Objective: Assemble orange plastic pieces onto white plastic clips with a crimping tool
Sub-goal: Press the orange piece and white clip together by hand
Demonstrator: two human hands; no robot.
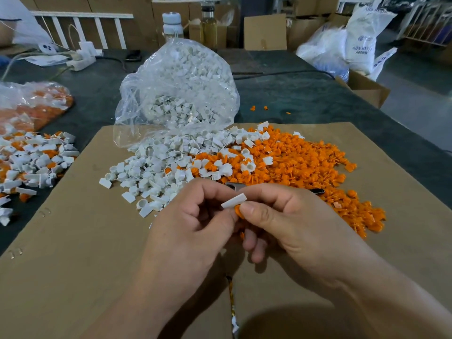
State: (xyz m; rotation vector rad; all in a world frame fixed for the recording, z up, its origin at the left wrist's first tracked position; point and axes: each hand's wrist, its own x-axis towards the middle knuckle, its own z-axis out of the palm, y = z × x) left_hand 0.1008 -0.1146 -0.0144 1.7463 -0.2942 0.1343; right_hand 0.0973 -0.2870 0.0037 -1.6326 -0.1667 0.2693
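Head view, nearest first: the left hand has its fingers curled, thumb and forefinger pinching the lower-left end of a small white plastic clip. The right hand pinches a round orange plastic piece against the clip's underside, apparently lining the two up to seat before crimping. The clip's long axis runs from the left fingertips up and rightward, its free end pointing over the right forefinger. Just beyond the knuckles shows a metal-tipped, black-handled crimping tool; whether the right hand holds it I cannot tell. Past the fingers, a heap of loose white clips and a heap of loose orange pieces lie on a brown cardboard sheet, probably as stock kept within reach. Farthest is a clear plastic bag of white clips.
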